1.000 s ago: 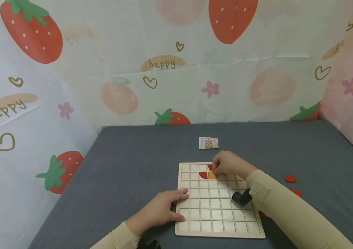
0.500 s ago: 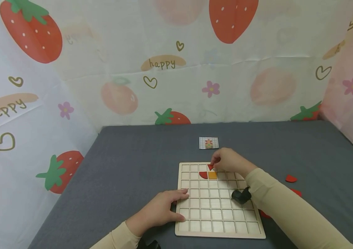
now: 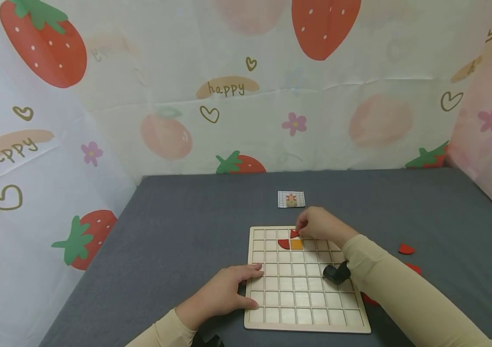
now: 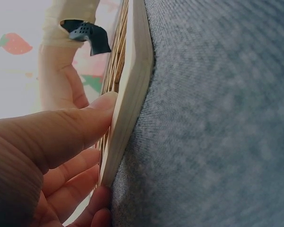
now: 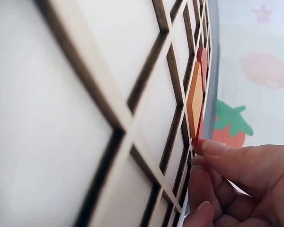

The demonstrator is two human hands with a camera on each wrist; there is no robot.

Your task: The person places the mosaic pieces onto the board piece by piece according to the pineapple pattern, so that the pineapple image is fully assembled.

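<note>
Your pale wooden board (image 3: 287,284) is patterned with a grid; on it are an orange square (image 3: 296,244), a red quarter-round (image 3: 284,244) and a red triangle (image 3: 293,234); under it, your counter (image 3: 198,217) is grey; beyond it, white cloth (image 3: 142,62) bears red strawberries (image 3: 326,29)

Red triangle (image 3: 294,234) now at a different angle

Strawberry-print backdrop (image 3: 142,62), grey tablecloth (image 3: 194,217)
</note>
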